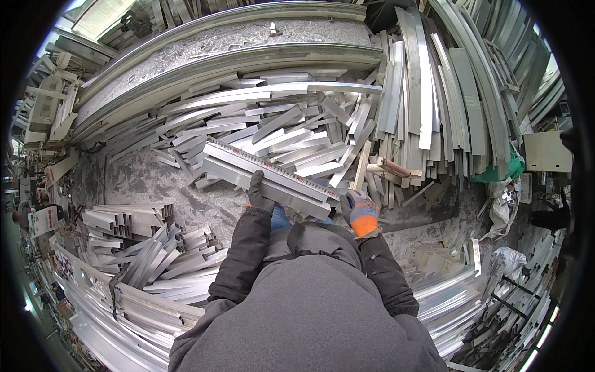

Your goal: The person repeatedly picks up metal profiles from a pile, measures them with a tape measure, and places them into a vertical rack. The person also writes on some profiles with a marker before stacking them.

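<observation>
A silver aluminium profile [296,194] lies slanted in front of me, its left end farther away than its right end. Along its far edge stretches a steel tape measure [266,164] with its blade pulled out. My left hand [261,196], in a dark glove, is closed on the near side of the profile, left of its middle. In a grey and orange glove, my right hand [361,212] is closed at the right end of the tape. The tape's case is mostly hidden by that hand.
Heaped aluminium offcuts [304,139] lie beyond the profile. Long upright bars [427,87] lean at the far right. A hammer [393,167] with a brown head rests right of my right hand. Stacked profiles [167,266] sit at left. A concrete-topped beam [223,43] crosses the back.
</observation>
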Demonstrator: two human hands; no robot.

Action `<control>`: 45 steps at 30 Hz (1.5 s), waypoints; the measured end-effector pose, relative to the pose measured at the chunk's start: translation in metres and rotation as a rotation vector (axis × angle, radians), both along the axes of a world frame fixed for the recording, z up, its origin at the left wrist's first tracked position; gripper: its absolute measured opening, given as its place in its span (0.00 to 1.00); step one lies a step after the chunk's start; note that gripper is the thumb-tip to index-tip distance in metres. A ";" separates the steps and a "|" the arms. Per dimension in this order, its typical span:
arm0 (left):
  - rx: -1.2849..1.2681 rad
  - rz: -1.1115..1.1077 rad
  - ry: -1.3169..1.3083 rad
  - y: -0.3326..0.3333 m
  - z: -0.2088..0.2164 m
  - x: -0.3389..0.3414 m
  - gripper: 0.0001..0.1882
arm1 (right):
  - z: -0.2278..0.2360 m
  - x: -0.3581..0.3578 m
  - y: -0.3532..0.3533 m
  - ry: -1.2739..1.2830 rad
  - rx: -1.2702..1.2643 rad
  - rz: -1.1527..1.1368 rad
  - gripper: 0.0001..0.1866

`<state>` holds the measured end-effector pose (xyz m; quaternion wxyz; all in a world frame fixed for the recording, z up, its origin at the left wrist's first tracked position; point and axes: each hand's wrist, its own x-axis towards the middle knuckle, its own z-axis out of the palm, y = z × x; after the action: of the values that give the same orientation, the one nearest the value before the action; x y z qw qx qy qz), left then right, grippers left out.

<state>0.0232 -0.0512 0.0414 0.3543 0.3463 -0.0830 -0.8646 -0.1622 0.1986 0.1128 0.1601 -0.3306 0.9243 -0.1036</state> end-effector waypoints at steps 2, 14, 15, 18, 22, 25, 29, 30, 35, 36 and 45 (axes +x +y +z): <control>0.013 -0.001 0.003 0.000 0.000 0.001 0.20 | 0.001 0.000 0.000 0.000 0.022 -0.007 0.19; 0.038 0.000 0.004 -0.001 -0.006 0.001 0.18 | 0.006 0.000 -0.003 -0.048 0.064 0.025 0.16; 0.039 0.004 0.005 -0.001 -0.005 0.001 0.18 | 0.006 0.000 -0.003 -0.043 0.066 0.024 0.16; 0.039 0.007 0.006 0.000 -0.001 0.000 0.19 | 0.003 -0.001 -0.001 -0.050 0.087 0.031 0.16; 0.027 -0.005 -0.060 0.000 0.004 -0.002 0.22 | -0.002 -0.002 0.001 -0.038 0.074 0.044 0.17; 0.028 0.007 -0.053 0.000 0.007 -0.004 0.25 | -0.006 -0.003 0.002 -0.033 0.065 0.044 0.16; 0.018 -0.002 0.008 0.001 0.010 -0.005 0.26 | -0.008 -0.003 0.002 -0.026 0.064 0.043 0.16; 0.021 -0.005 0.015 0.001 0.010 -0.005 0.26 | -0.007 -0.003 0.002 -0.016 0.061 0.043 0.16; 0.063 0.009 0.005 0.000 0.003 -0.004 0.24 | -0.003 -0.004 -0.001 -0.020 0.041 0.046 0.16; 0.067 0.011 0.007 0.000 0.001 -0.003 0.24 | -0.002 -0.004 -0.002 -0.019 0.040 0.045 0.15; 0.105 0.037 0.016 -0.003 -0.025 0.000 0.21 | 0.003 -0.006 -0.011 -0.009 0.016 0.028 0.15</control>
<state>0.0228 -0.0542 0.0166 0.3523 0.3590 -0.0282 -0.8638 -0.1686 0.1875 0.1155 0.1684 -0.3418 0.9196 -0.0957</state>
